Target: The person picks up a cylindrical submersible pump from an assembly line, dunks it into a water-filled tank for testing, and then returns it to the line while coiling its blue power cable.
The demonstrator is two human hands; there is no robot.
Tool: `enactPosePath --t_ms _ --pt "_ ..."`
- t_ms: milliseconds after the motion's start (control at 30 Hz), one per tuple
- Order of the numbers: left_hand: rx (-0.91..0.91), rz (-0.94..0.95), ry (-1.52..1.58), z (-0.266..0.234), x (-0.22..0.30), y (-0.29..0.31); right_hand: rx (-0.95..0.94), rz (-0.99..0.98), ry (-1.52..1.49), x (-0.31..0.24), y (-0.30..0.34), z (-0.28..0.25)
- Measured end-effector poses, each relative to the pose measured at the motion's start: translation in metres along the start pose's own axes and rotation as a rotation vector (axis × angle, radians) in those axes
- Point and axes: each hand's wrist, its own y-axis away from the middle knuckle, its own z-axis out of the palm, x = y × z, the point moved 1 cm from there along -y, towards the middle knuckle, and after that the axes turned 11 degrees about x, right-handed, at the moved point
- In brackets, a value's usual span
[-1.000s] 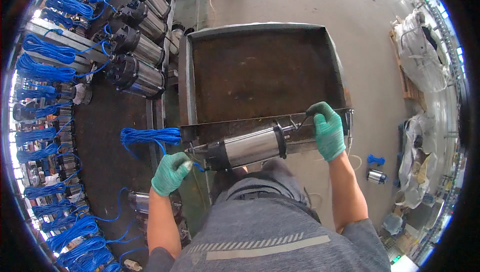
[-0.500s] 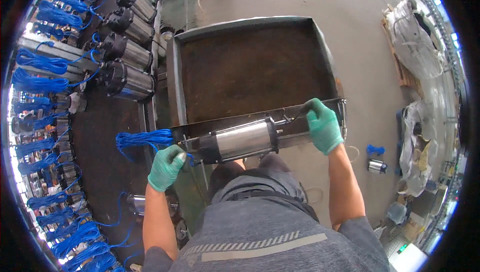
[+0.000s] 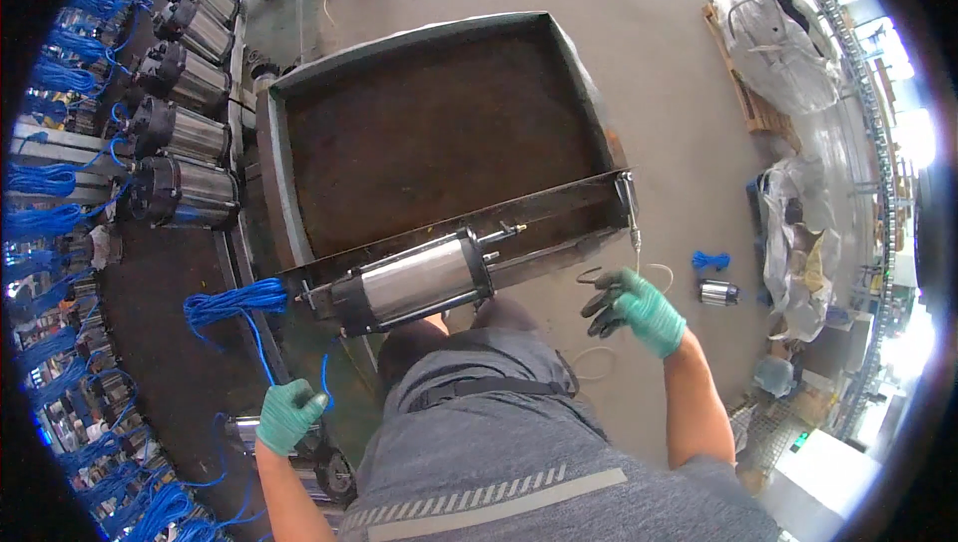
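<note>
A shiny cylindrical motor (image 3: 417, 277) with black ends lies across the near ledge of a dark metal tank (image 3: 429, 193). Its shaft points right, and rods run along its sides. Below its left end, my left hand (image 3: 289, 416), in a green glove, is closed around a blue cable (image 3: 262, 347) that hangs from a coil (image 3: 239, 300) beside the motor. My right hand (image 3: 639, 312), gloved with dark fingertips, is away from the motor at lower right. A thin, curved, hook-like metal piece (image 3: 587, 276) sticks out from its bent fingers; part of the grip is hidden.
Several similar motors (image 3: 190, 133) with blue cable coils stand along the left. A nozzle-like tool (image 3: 636, 233) hangs at the tank's right corner. On the right floor are a small motor (image 3: 718, 292), a blue coil (image 3: 711, 261) and a plastic-wrapped pallet load (image 3: 773, 43).
My left hand has moved down and left from the motor's end, drawing the cable along. My right hand has left the shaft end and come lower. The whole view has shifted.
</note>
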Motion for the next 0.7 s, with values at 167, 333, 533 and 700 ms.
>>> enactPosePath --t_ms 167,333,533,700 --pt "-0.022 0.0 -0.118 0.017 -0.009 -0.001 0.492 -0.138 0.339 0.07 -0.034 -0.005" --pt "-0.084 0.023 -0.305 0.038 -0.026 -0.007 0.67 -0.161 0.765 0.101 -0.098 -0.018" --pt "-0.139 -0.085 -0.54 0.092 -0.075 -0.01 0.745 -0.31 1.065 0.11 -0.139 -0.025" --pt "0.041 -0.164 -0.3 0.104 -0.1 -0.029 0.688 -0.383 1.025 0.124 -0.145 -0.045"
